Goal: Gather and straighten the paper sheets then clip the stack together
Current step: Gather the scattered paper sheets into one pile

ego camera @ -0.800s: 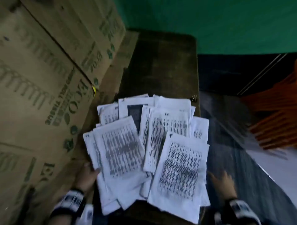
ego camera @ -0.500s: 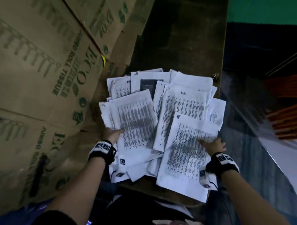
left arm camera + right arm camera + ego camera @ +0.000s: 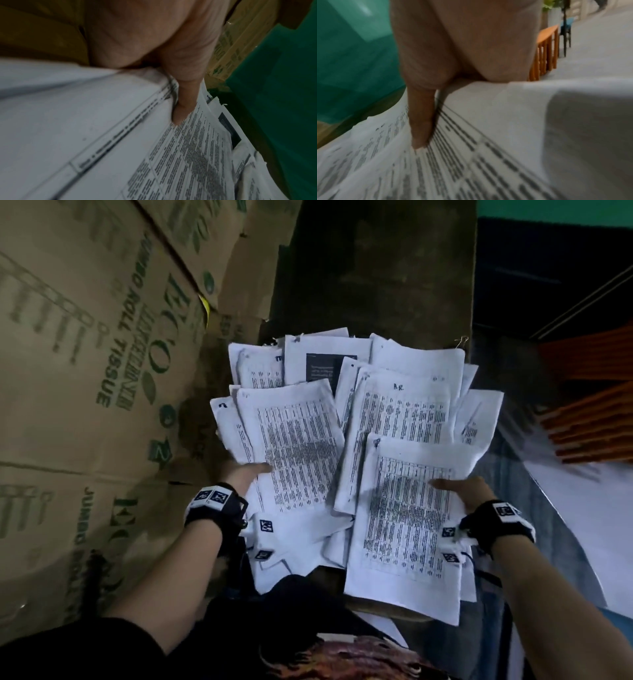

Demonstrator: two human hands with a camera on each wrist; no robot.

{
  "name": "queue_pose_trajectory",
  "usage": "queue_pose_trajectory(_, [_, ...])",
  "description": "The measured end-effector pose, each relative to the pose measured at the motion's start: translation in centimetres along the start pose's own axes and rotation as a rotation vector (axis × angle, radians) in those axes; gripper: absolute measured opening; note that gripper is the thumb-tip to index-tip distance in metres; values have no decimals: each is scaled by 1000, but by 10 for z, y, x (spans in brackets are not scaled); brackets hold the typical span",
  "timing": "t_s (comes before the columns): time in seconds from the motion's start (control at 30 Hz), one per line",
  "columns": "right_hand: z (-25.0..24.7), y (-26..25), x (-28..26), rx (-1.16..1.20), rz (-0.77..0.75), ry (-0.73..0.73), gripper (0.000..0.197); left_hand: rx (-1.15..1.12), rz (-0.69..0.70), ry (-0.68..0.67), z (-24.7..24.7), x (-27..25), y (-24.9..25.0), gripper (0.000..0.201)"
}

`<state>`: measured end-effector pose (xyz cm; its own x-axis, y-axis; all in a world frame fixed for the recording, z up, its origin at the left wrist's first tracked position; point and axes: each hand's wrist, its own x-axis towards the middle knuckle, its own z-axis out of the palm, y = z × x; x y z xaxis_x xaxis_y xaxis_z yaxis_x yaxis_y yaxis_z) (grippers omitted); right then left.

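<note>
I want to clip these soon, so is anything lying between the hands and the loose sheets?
Nothing visible does. The left hand already grips the left pile of paper sheets, thumb on top, and the right hand grips the near right sheet. The clip lies apart at the far right table edge.

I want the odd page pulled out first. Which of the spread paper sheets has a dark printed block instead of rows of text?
The sheet with the dark block, at the far middle of the pile, partly covered by table-printed sheets.
</note>
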<state>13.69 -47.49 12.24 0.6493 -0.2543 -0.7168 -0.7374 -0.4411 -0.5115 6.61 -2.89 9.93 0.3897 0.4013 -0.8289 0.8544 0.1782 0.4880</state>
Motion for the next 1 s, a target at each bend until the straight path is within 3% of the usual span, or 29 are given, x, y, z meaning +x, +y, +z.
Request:
queue_pose_trajectory(0.07, [-4,12,8,81,-35,-40,87,-7,13,-30,-3,24,-15,100])
queue_pose_trajectory(0.13, [-6,9,2,150,-62,-82,85,-32,25,-47,-2,55,-36,97])
queue_pose_trajectory(0.2, [-7,9,3,153,-81,-85,85,-36,18,-111,2,8,-13,94])
queue_pose_trajectory(0.27, [-4,7,10,129,-101,-54,89,-8,24,-176,9,-15,-5,78])
queue_pose_trajectory(0.4, [0,1,22,115,-91,-65,91,41,46,46,19,-20,-5,87])
queue_pose_trajectory(0.47, [-6,5,31,100,-51,-87,88,-25,-13,-9,20,-14,-3,74])
queue_pose_trajectory(0.57, [-11,11,44,87,-78,-120,83,-107,-71,-151,20,-16,-1,30])
queue_pose_trajectory(0.6, [-8,4,38,58,-108,-116,80,-79,-54,-131,21,-14,-3,35])
queue_pose_trajectory(0.7, [5,-30,-2,-27,-152,-93,58,-3,83,40,30,-9,-13,82])
queue_pose_trajectory(0.83, [7,-29,-10,-72,-172,68,38,51,119,198,36,-20,-13,62])
queue_pose_trajectory(0.9, [-3,-25,-15,-21,-163,108,33,31,104,189,28,-23,-10,56])
queue_pose_trajectory(1.0, [-30,-8,-20,46,-163,147,40,18,46,241,7,-20,-13,67])
